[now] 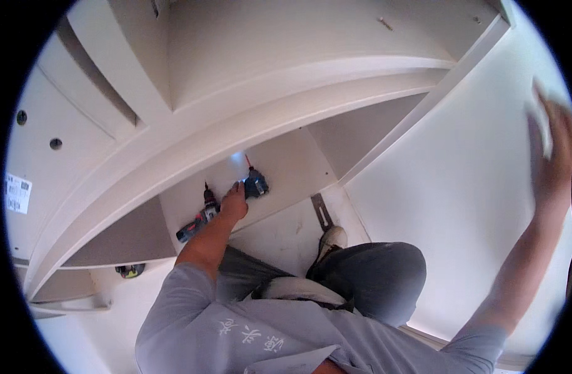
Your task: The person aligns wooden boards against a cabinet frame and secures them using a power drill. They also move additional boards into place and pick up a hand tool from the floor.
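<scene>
My left hand (236, 202) reaches into the lower cabinet compartment, its fingers closed on a blue-and-black cordless driver (256, 183) with a red-tipped bit. A bluish light spot shows on the panel by the bit. Just left of that hand a cordless drill (206, 212) with a dark bit lies on the cabinet's bottom board (292, 168). My right hand (557, 140) is raised at the far right, fingers apart and a little blurred, holding nothing. It is close to the white wall panel (448, 168), where its shadow falls; whether it touches cannot be told.
Curved shelf edges (298, 78) of the pale cabinet arch above my left arm. A screw (385, 23) lies on the upper shelf. A slotted metal strip (322, 212) is by my shoe (331, 242). A yellow-green and black tool (130, 270) sits at the lower left.
</scene>
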The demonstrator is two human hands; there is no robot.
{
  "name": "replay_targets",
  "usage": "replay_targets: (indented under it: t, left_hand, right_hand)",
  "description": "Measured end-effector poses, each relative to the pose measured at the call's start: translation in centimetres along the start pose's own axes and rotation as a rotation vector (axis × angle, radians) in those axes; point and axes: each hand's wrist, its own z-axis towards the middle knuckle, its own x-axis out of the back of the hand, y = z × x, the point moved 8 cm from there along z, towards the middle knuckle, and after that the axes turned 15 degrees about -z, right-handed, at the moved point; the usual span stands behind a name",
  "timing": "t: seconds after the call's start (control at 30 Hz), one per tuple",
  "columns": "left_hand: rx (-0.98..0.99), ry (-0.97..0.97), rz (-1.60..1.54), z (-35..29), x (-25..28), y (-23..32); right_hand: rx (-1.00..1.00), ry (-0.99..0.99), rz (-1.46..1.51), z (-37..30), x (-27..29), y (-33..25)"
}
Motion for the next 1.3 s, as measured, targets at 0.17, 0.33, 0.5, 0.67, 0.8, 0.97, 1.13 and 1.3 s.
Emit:
replay_targets:
  t: [0.17,0.33,0.5,0.67,0.8,0.97,1.13,1.3]
  left_hand:
    - [0.101,-0.046,0.061,2.1,-1.2,-0.9]
    - [-0.163,-0.023,-0.201,-2.0,0.8,4.9]
    - [-0.349,-0.172,-0.869,-10.8,2.6,9.7]
    - [-0.334,-0.441,-1.599,-18.6,14.1,24.0]
    - [-0.547,-0.307,-1.590,-20.1,23.0,31.0]
    - [-0.758,-0.175,-1.593,-19.7,32.4,41.8]
    - [-0.648,-0.021,-1.602,-16.6,36.9,47.7]
    - [-0.575,-0.046,-1.637,-14.0,37.5,50.3]
  right_hand:
    - [-0.120,-0.030,0.903,-10.6,8.9,-7.6]
    - [-0.500,-0.299,1.165,-17.5,5.5,-13.6]
    - [-0.376,-0.422,1.490,-17.0,3.1,-20.2]
    - [-0.273,-0.454,1.594,-17.1,2.2,-22.2]
    - [-0.424,-0.393,1.659,-17.1,0.3,-21.8]
    - [-0.791,-0.226,1.551,-14.5,-3.9,-16.7]
    - [-0.699,0.072,1.542,-10.4,-3.0,-15.9]
    - [-0.422,-0.057,1.707,-10.6,-2.3,-21.1]
